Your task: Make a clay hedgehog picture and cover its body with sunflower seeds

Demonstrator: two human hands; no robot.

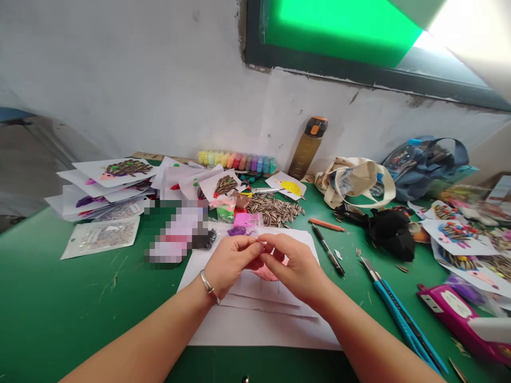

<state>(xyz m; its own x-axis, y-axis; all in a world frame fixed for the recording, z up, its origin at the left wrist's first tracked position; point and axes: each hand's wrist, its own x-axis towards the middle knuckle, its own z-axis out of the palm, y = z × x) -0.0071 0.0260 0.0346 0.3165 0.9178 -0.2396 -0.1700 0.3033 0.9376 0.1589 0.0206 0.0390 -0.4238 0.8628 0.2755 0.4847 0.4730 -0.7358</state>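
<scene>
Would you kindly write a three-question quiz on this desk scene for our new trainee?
1. True or false: the left hand and right hand are both over the white paper.
2. Which lies closest to the orange pencil?
A) blue cutter
B) black pen
C) white bag
3. Fill in the blank: the bottle has a black lid with ____ parts.

Key: 1 true; 2 B; 3 orange.
</scene>
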